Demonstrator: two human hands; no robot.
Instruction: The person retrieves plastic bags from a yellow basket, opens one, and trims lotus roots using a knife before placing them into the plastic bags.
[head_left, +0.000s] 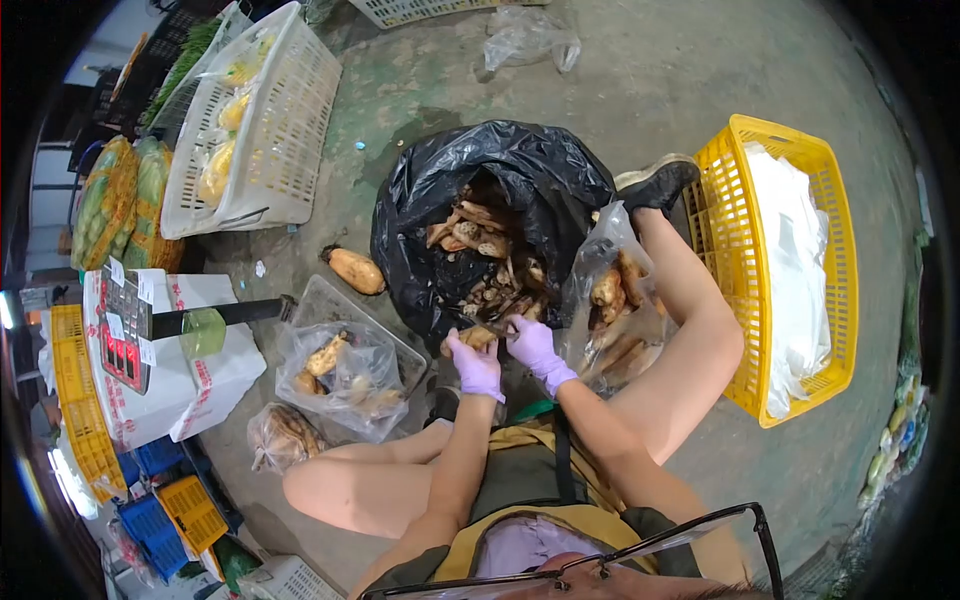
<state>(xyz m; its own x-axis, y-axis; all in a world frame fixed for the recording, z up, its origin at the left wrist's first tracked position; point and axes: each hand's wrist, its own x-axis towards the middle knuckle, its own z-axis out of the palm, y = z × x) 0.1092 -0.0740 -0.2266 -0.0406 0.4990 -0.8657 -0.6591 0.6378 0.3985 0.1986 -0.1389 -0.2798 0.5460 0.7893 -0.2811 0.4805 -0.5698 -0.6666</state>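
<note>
My left hand (476,368), in a lilac glove, is closed round a tan lotus root (466,340) just over the near rim of a black plastic bag (425,165). My right hand (540,352), gloved alike, is closed close beside it at the root's right end; whatever it grips is too small and dark to make out. Inside the open bag lie brown root pieces (480,235) and darker scraps (505,290). To the right, a clear bag (600,345) holds more roots. At left, another clear bag (345,385) with roots rests on the scale's metal platform (388,340).
One lotus root (355,270) lies on the floor left of the black bag. The scale's display (127,330) stands by a white box (190,380). A yellow crate (845,270) with white bags is at right, a white crate (290,120) at upper left. A tied bag (283,438) sits by my left knee.
</note>
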